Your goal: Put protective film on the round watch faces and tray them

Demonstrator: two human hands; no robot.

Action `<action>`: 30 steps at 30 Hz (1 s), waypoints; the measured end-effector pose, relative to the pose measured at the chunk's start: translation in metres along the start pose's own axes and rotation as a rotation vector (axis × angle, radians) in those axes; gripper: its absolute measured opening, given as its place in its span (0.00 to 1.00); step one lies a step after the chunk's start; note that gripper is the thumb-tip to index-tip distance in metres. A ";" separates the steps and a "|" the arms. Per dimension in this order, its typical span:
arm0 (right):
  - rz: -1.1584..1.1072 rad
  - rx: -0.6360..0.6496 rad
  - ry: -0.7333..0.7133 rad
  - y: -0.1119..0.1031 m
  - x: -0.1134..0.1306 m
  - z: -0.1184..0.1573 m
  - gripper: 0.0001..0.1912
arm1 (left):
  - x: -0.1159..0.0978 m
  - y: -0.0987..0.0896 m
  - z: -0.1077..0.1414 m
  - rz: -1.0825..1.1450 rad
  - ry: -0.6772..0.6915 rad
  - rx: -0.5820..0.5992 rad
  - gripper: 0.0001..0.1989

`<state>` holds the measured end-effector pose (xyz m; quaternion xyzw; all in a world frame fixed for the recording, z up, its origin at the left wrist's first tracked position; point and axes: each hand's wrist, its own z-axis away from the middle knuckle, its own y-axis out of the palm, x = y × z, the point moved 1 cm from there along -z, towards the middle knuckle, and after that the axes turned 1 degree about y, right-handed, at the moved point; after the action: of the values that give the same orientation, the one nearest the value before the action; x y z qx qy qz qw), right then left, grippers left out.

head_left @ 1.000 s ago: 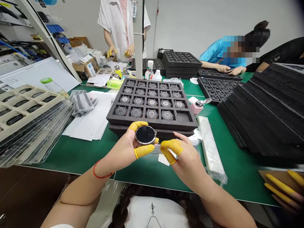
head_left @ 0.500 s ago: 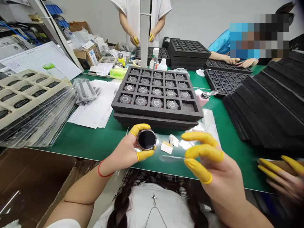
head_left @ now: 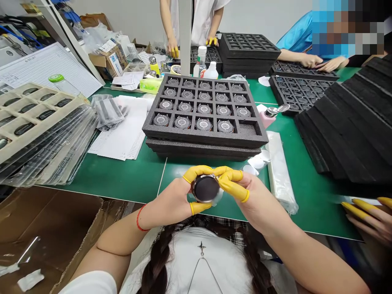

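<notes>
A round smartwatch body (head_left: 206, 189) with a dark glass face, turned up toward me, sits between the thumb and a finger of my left hand (head_left: 176, 201). My right hand (head_left: 255, 197) meets it at the upper right edge, its fingertips pinched together; what lies between them is too small to make out. Yellow finger cots cover the working fingertips of both hands. Some clear film (head_left: 218, 198) shows at the watch's lower right edge. Just beyond my hands, a black foam tray (head_left: 196, 138) holds rows of similar watch bodies, with one bare slot at the front right.
Clear and beige trays (head_left: 45, 159) are stacked at left beside papers (head_left: 122, 141). To the right lie a white plastic-wrapped pack (head_left: 280, 175), a pink pump bottle (head_left: 268, 116) and tall black foam stacks (head_left: 346, 134). A co-worker's hand (head_left: 372, 216) is at the right edge; two people work across the table.
My right hand has moved left to the watch, and its spread fingers have closed into a pinch. My left hand has shifted slightly right with the watch.
</notes>
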<state>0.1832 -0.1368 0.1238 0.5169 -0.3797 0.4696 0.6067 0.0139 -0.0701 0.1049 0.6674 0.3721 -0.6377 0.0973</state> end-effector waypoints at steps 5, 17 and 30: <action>0.005 -0.001 0.007 0.000 0.000 -0.001 0.07 | -0.001 -0.001 0.003 -0.009 -0.032 0.009 0.26; 0.025 0.002 -0.006 0.002 0.002 0.001 0.09 | -0.004 -0.001 0.006 0.015 -0.001 0.018 0.27; 0.087 -0.048 0.002 0.001 -0.001 0.002 0.10 | -0.005 0.000 0.004 0.050 -0.034 -0.010 0.26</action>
<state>0.1822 -0.1387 0.1235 0.4847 -0.4122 0.4867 0.5986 0.0112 -0.0750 0.1088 0.6651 0.3565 -0.6446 0.1229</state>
